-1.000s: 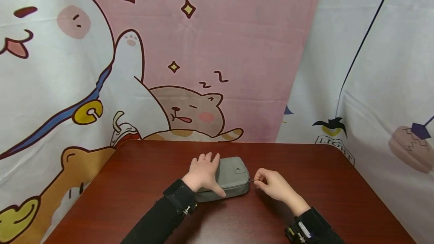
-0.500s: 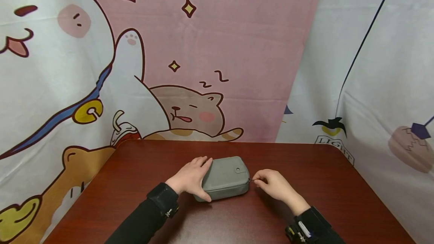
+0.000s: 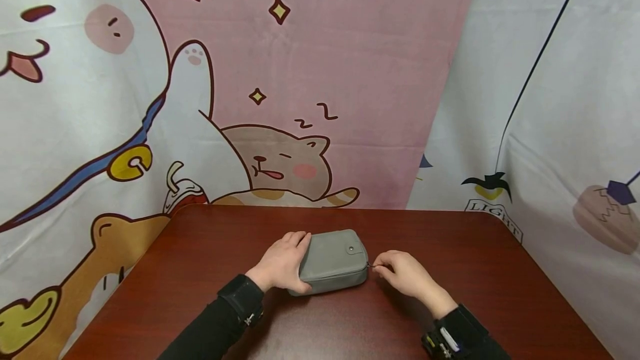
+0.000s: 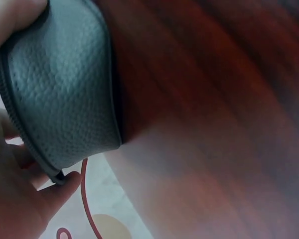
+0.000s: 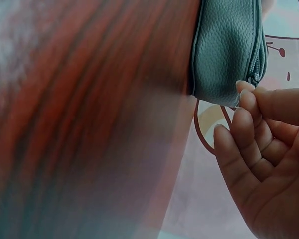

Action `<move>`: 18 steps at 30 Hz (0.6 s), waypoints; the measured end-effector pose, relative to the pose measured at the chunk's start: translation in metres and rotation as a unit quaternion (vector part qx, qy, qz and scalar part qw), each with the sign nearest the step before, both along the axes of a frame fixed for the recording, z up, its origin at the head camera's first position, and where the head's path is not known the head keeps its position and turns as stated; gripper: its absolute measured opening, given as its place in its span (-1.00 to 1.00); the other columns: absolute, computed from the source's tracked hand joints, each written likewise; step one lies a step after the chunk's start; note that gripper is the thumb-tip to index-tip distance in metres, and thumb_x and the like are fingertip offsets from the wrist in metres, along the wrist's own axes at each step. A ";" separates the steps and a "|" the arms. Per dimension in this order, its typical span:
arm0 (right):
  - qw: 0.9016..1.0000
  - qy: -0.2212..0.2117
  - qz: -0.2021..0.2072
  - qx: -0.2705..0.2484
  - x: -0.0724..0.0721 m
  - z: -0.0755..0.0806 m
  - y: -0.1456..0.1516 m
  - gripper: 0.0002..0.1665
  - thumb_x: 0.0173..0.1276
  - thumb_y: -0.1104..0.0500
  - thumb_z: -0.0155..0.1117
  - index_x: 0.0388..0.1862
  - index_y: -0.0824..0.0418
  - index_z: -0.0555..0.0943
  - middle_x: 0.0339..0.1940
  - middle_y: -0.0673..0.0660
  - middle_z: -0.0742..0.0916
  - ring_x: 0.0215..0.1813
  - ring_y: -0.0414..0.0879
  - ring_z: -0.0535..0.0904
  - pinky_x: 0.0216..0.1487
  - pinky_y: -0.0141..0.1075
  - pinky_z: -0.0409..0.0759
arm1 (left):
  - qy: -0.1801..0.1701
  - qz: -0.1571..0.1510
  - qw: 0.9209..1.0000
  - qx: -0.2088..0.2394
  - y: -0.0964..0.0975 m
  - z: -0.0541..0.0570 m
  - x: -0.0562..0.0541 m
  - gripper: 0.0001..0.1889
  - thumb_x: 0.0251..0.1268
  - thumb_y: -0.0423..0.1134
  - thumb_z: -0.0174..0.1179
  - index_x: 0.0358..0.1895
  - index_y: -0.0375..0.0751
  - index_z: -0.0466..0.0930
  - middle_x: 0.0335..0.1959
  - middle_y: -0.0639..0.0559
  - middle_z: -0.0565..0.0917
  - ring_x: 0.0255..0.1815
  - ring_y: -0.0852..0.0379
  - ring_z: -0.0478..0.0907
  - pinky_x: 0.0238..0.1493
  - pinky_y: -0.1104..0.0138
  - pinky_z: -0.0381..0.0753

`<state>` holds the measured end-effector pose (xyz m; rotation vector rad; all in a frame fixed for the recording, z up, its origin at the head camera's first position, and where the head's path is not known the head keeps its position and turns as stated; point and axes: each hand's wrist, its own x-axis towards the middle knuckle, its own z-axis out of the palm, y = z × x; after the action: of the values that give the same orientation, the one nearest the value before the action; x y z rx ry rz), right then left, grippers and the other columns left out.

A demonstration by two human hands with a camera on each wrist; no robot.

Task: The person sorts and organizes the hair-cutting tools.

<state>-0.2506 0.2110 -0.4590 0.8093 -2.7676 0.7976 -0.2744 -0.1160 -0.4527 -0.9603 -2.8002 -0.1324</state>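
A grey pebbled-leather zip pouch [image 3: 334,257] with a small snap tab lies on the table, its zipper closed along the part of the side that shows. My left hand [image 3: 281,264] grips the pouch's left end, thumb on the near side and fingers over the far side. At the right end, my right hand [image 3: 407,275] pinches the zipper pull between thumb and index finger. The right wrist view shows the zipper slider [image 5: 253,78] at the pouch's corner, with the pull mostly hidden by the fingertips. In the left wrist view, the pouch [image 4: 65,84] stands between thumb and fingers.
The pouch rests on a reddish-brown wooden table [image 3: 200,271] with rounded far corners. Behind it hangs a cloth printed with cartoon animals [image 3: 280,160]. Dark cuffs with small devices [image 3: 445,340] sit on both wrists.
My left hand has slid left from the pouch's top to its left end and closed around it. My right hand stays at the zipper pull, and the pouch has barely moved.
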 end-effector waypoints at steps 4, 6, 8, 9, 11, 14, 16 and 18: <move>1.000 0.015 0.005 0.007 0.003 0.002 -0.002 -0.95 0.36 0.22 0.34 -0.32 0.07 0.68 -0.36 -0.17 0.63 -0.37 -0.30 0.45 -0.31 -0.29 0.50 | 0.022 0.012 1.000 -0.006 0.002 -0.004 0.001 0.23 -0.35 0.34 0.41 0.44 -0.39 0.25 0.33 -0.22 0.40 0.30 -0.11 0.35 0.22 0.11 0.44; 1.000 0.020 0.007 0.011 0.004 0.003 -0.002 -0.95 0.37 0.20 0.34 -0.32 0.09 0.68 -0.36 -0.17 0.64 -0.35 -0.29 0.48 -0.29 -0.28 0.51 | 0.028 0.018 0.999 -0.008 0.002 -0.006 0.001 0.22 -0.35 0.34 0.41 0.44 -0.39 0.25 0.33 -0.21 0.41 0.30 -0.10 0.35 0.22 0.11 0.44; 1.000 0.023 0.011 0.014 0.005 0.005 -0.003 -0.95 0.36 0.20 0.34 -0.33 0.10 0.68 -0.36 -0.17 0.63 -0.35 -0.29 0.48 -0.29 -0.27 0.52 | 0.036 0.020 0.999 -0.006 0.003 -0.008 0.001 0.21 -0.35 0.33 0.40 0.42 -0.41 0.26 0.32 -0.22 0.41 0.29 -0.11 0.36 0.21 0.10 0.45; 0.999 0.025 0.014 0.016 0.005 0.005 -0.003 -0.95 0.36 0.20 0.34 -0.33 0.09 0.68 -0.36 -0.17 0.63 -0.35 -0.29 0.48 -0.29 -0.27 0.51 | 0.039 0.022 0.999 -0.006 0.003 -0.008 0.001 0.21 -0.36 0.32 0.40 0.42 -0.41 0.27 0.32 -0.22 0.41 0.29 -0.12 0.36 0.20 0.09 0.45; 0.999 0.028 0.018 0.017 0.005 0.006 -0.003 -0.95 0.35 0.22 0.35 -0.33 0.08 0.67 -0.36 -0.16 0.63 -0.36 -0.29 0.46 -0.31 -0.28 0.50 | 0.042 0.026 0.999 -0.006 0.004 -0.009 0.002 0.21 -0.37 0.31 0.41 0.42 -0.41 0.27 0.31 -0.23 0.41 0.29 -0.12 0.36 0.19 0.09 0.46; 0.999 0.032 0.023 0.016 0.006 0.007 -0.003 -0.93 0.33 0.24 0.37 -0.33 0.06 0.67 -0.36 -0.16 0.63 -0.38 -0.30 0.45 -0.32 -0.28 0.49 | 0.047 0.031 0.998 -0.011 0.005 -0.010 0.002 0.21 -0.39 0.30 0.41 0.42 -0.41 0.27 0.31 -0.22 0.41 0.28 -0.12 0.36 0.17 0.09 0.47; 0.999 0.035 0.027 0.017 0.006 0.007 -0.004 -0.92 0.32 0.24 0.37 -0.32 0.06 0.67 -0.36 -0.15 0.64 -0.37 -0.30 0.46 -0.32 -0.27 0.50 | 0.048 0.034 0.998 -0.014 0.006 -0.010 0.003 0.22 -0.40 0.31 0.42 0.42 -0.40 0.27 0.31 -0.22 0.41 0.28 -0.12 0.36 0.16 0.09 0.48; 0.999 0.037 0.031 0.020 0.007 0.008 -0.004 -0.94 0.32 0.24 0.38 -0.31 0.07 0.68 -0.35 -0.14 0.65 -0.36 -0.29 0.48 -0.30 -0.26 0.52 | 0.050 0.035 0.998 -0.014 0.006 -0.010 0.003 0.21 -0.41 0.30 0.42 0.41 -0.40 0.28 0.29 -0.22 0.42 0.27 -0.12 0.37 0.14 0.09 0.49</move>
<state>-0.2441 0.2074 -0.4512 0.9181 -2.7137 0.7108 -0.2713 -0.1097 -0.4626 -0.8481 -2.7461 -0.0346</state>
